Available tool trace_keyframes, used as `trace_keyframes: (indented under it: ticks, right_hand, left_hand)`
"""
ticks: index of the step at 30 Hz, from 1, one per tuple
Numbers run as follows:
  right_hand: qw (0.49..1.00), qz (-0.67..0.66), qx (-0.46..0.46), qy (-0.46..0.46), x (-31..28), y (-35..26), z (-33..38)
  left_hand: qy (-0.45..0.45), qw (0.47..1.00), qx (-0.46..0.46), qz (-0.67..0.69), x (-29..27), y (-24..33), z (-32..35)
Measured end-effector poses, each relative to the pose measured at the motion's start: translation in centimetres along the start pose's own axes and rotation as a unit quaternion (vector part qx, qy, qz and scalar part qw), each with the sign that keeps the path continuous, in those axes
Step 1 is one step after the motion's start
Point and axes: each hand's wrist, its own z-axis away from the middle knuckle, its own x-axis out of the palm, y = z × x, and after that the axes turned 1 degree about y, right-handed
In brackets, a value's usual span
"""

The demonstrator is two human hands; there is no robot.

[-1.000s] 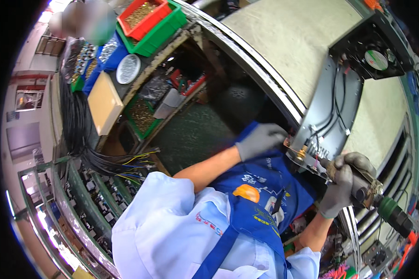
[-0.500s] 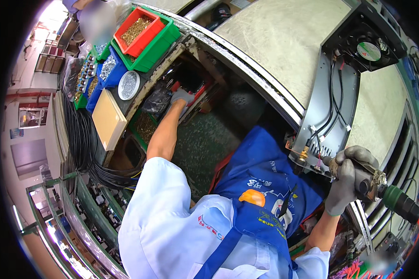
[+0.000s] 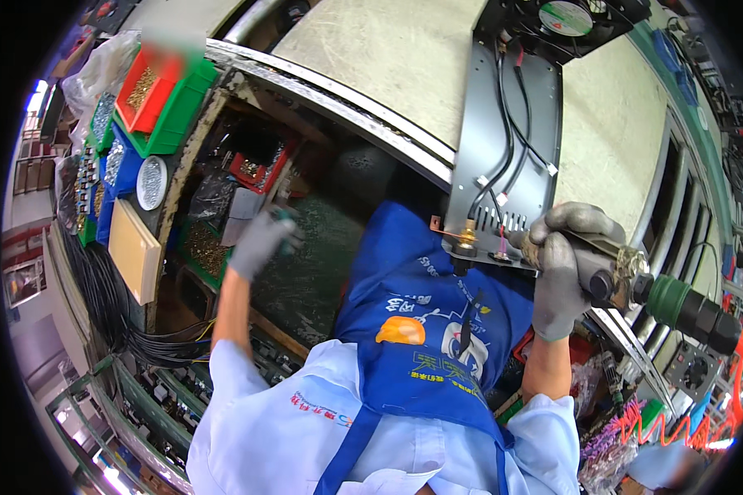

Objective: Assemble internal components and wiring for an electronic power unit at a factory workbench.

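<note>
Your right hand (image 3: pixel 565 268), in a grey glove, is closed around a power screwdriver (image 3: pixel 664 297) w/ a green and black body. The tool lies nearly level and its tip end points left, at the lower edge of the grey metal panel (image 3: pixel 508 140). That panel lies on the table (image 3: pixel 388 58), and its near edge sticks out over the table rim, just above your blue apron (image 3: pixel 425 322). Black cables (image 3: pixel 512 124) run along the panel up to a fan unit (image 3: pixel 565 18) at its far end. A small brass fitting (image 3: pixel 464 241) sits at the near edge of the panel, just left of your right hand, approx. where the tool tip is; whether the tip touches the panel I cannot tell.

Your left hand (image 3: pixel 260 239), also in a grey glove, is down under the table edge, well apart from the panel. Its fingers are curled, and something small and dark green shows at the fingertips, but it is blurred, so I cannot tell if the hand holds it. It is near a red tray (image 3: pixel 256 169) and some plastic bags w/ small parts.

Further left, on a shelf, stand red and green bins (image 3: pixel 161 95) w/ brass-coloured pieces, blue bins (image 3: pixel 111 157), a round dish of screws (image 3: pixel 151 182) and a flat beige box (image 3: pixel 134 249).
</note>
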Motion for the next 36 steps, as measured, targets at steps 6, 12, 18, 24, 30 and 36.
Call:
trace_keyframes:
  ticks: [6, 12, 18, 24, 30, 36]
  right_hand:
    - [0.999, -0.003, 0.028, 0.021, -0.2, 0.7, 0.5]
    - [0.997, -0.039, 0.023, 0.069, 0.4, 0.6, 1.3]
    - [0.999, -0.029, -0.008, 0.035, 0.0, 0.6, 1.1]
    - [1.000, -0.016, 0.015, 0.006, 0.2, 0.2, -0.2]
    - [0.999, 0.023, -0.016, 0.032, 0.5, 0.4, 0.0]
    - [0.996, -0.001, 0.075, 0.053, 0.6, -0.2, -0.4]
  left_hand:
    - [-0.375, 0.922, 0.018, 0.091, 18.0, 3.6, 4.9]
    - [-0.464, 0.858, -0.011, 0.221, 22.8, 5.7, 5.9]
    - [-0.479, 0.848, -0.003, 0.226, 23.0, 7.1, 5.2]
    - [-0.475, 0.847, -0.002, 0.238, 22.8, 7.2, 5.0]
    - [-0.480, 0.844, -0.004, 0.240, 22.8, 7.1, 4.3]
    - [-0.474, 0.841, -0.020, 0.258, 23.1, 7.2, 4.5]
